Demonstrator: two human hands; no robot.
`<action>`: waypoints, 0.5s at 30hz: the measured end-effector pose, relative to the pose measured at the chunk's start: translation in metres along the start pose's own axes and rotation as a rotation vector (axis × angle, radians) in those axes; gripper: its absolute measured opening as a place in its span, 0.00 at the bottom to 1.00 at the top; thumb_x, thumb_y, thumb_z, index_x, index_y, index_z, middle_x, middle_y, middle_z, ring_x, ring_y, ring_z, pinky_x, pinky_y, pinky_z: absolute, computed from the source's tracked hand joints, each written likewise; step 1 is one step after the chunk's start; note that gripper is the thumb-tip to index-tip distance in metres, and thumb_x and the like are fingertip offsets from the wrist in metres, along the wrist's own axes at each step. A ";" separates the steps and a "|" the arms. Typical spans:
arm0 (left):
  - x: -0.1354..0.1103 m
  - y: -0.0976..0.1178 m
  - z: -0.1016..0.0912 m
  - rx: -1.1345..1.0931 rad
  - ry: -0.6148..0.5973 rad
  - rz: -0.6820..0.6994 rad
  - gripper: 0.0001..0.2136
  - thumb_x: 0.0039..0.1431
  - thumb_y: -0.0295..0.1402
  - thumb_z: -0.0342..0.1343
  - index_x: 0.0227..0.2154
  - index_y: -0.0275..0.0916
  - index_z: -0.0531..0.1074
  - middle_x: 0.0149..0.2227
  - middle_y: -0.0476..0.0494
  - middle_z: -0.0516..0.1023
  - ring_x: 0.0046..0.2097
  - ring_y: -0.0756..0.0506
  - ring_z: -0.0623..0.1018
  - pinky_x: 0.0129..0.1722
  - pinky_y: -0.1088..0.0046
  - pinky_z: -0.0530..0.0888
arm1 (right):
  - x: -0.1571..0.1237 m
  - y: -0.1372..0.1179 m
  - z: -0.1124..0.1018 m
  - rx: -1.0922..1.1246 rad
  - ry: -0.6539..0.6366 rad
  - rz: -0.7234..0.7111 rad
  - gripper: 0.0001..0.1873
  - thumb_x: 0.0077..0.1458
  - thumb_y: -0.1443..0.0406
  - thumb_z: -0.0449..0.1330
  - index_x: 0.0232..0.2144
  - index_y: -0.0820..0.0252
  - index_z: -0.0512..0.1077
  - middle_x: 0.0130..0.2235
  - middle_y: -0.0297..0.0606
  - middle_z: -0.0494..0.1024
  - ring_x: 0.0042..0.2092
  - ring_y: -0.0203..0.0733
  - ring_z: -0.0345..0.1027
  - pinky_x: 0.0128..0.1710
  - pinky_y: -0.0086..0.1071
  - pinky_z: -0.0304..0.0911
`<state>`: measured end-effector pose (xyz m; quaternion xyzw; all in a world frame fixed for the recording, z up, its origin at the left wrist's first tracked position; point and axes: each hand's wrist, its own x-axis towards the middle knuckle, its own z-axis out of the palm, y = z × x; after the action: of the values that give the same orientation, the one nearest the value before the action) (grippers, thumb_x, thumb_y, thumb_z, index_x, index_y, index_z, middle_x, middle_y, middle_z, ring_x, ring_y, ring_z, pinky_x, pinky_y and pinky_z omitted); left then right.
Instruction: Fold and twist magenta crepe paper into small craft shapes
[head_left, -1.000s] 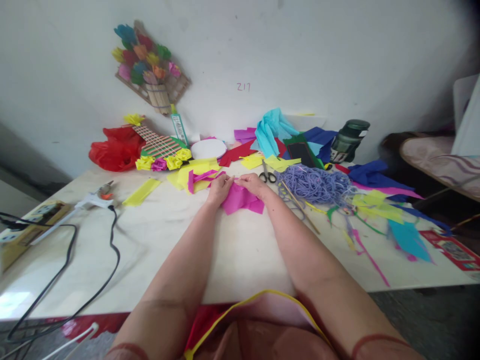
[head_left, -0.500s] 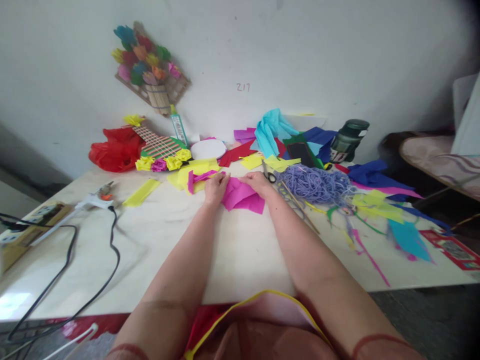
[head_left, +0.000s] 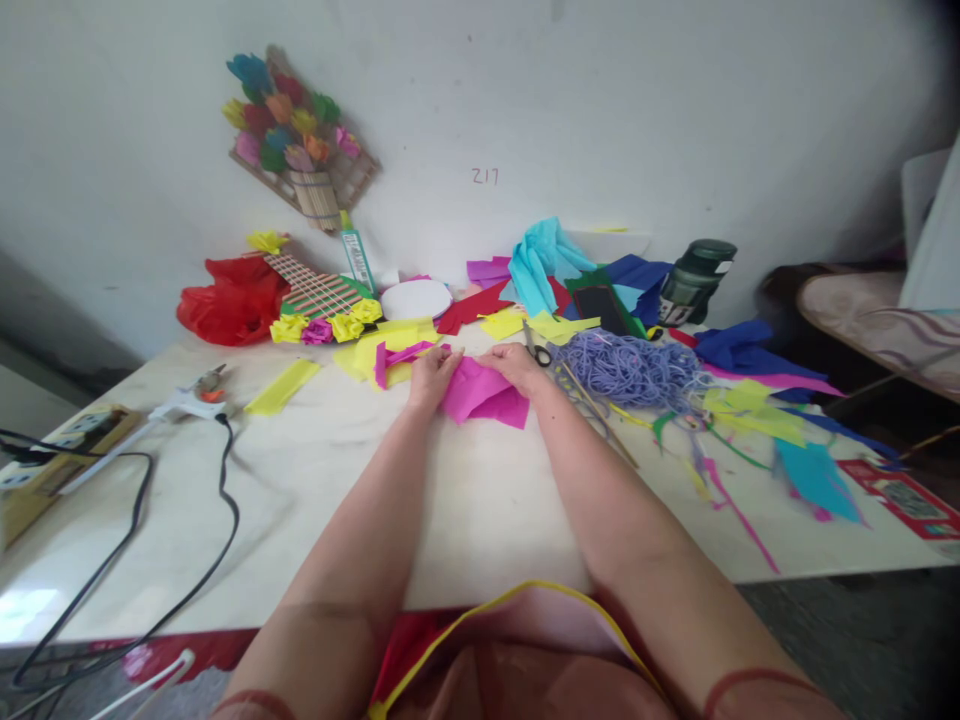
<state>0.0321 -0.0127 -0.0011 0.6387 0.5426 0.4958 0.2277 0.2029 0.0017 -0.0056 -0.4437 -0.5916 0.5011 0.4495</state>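
A folded sheet of magenta crepe paper [head_left: 487, 396] is stretched between my two hands, just above the middle of the table. My left hand [head_left: 433, 378] pinches its upper left edge with closed fingers. At the upper right edge, my right hand [head_left: 515, 366] grips the same sheet between thumb and fingers. Another magenta strip [head_left: 391, 360] lies to the left of my left hand, over yellow crepe paper [head_left: 367, 345]. Black-handled scissors [head_left: 538, 350] rest right beside my right hand, close to a heap of purple cord [head_left: 630, 368].
A glue gun [head_left: 191, 400] with a black cable and a power strip [head_left: 67, 455] occupy the left side. Behind stand a paper-flower craft [head_left: 319, 290], a glue bottle [head_left: 356, 250], a white disc [head_left: 416, 299], a phone [head_left: 600, 308] and a dark green flask [head_left: 697, 280]. Paper scraps lie at right.
Both hands keep their hold on the magenta crepe paper. My left hand and the paper show only a very slight shift; the things around look the same.
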 end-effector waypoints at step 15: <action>0.005 -0.008 -0.001 -0.151 0.399 -0.142 0.18 0.55 0.43 0.53 0.16 0.40 0.58 0.17 0.52 0.59 0.23 0.50 0.60 0.26 0.72 0.58 | -0.004 -0.009 0.012 0.324 -0.050 0.125 0.15 0.43 0.58 0.67 0.25 0.62 0.68 0.21 0.35 0.74 0.20 0.34 0.66 0.20 0.27 0.63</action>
<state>0.0274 -0.0056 -0.0050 0.4694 0.5818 0.6342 0.1976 0.1915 -0.0052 0.0018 -0.3890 -0.4854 0.6277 0.4680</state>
